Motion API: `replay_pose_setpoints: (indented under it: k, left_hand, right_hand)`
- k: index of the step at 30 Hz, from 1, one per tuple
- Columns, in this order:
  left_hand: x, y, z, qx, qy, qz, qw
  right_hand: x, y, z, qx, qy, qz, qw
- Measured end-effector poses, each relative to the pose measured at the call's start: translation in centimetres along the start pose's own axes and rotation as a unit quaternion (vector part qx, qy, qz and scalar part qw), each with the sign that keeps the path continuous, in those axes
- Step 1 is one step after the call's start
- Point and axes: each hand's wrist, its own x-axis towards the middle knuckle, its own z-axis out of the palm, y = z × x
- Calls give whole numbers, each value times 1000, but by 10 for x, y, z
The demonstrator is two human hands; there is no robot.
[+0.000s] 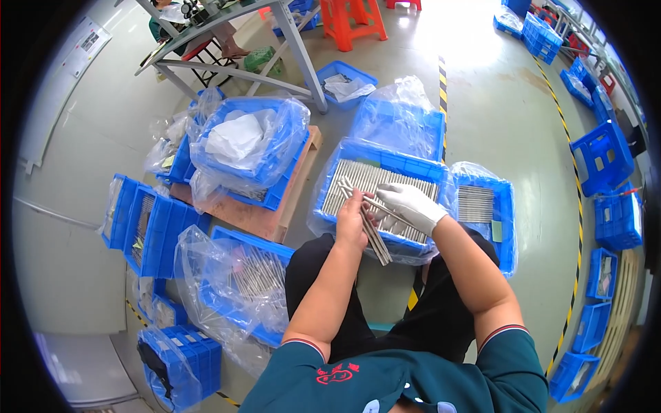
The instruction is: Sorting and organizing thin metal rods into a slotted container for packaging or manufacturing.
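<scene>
In front of me, my bare left hand is closed around several thin metal rods that slant down to the right. My right hand, in a white glove, is closed on a metal rod that slants beneath its fingers. Both hands are over the near side of a blue bin lined with clear plastic. Tightly packed rows of similar metal rods fill that bin. The right palm and some of its fingertips are hidden.
Right of the bin stands another blue bin of rods. To the left are a plastic-covered bin with loose rods and bins on a wooden pallet. A workbench leg, a red stool and a seated person are farther off.
</scene>
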Motion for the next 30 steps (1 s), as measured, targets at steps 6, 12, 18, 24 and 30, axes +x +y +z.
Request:
replay_pose_setpoints:
  k: [6,12,18,24,30]
  left_hand:
    - [2,12,-5,-56,29,19,998]
    - [-5,2,5,-35,-58,-28,997]
    - [-5,-11,7,-7,-90,-5,996]
    - [-12,-5,12,135,-92,-14,986]
    - [-24,-10,22,215,-150,-65,963]
  right_hand:
    - [-1,23,-7,-270,42,-103,956]
    - [8,43,-2,-105,65,-111,986]
    - [10,36,7,41,35,-8,999]
    - [23,15,-34,-104,97,-46,989]
    - [39,24,-30,-186,109,-129,968]
